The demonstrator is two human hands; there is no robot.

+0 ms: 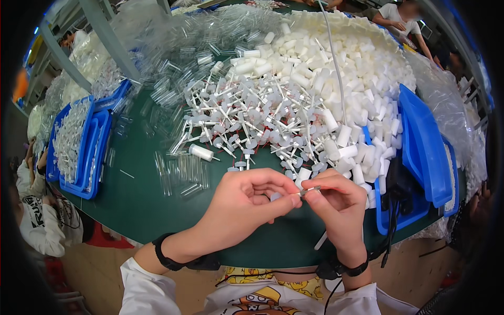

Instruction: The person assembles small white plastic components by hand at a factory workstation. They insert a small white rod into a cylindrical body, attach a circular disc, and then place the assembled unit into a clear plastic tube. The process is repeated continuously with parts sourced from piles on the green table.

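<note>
Left hand [244, 195], right hand [340, 203]: fingers of both pinching slim part [309, 190]; beyond, grey-capped white stems [251, 118] heaped on green table [131, 202].

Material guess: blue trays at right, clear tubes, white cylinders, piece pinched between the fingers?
Blue trays: likely moulded plastic, semi-gloss; smooth, evenly coloured walls.
Clear tubes: plastic or glass, glossy; transparent with bright edge highlights.
White cylinders: perhaps foam or fibre wadding, matte; no sharp reflections.
Pinched piece: partly greyish, possibly metal or plastic; too small to tell.
</note>
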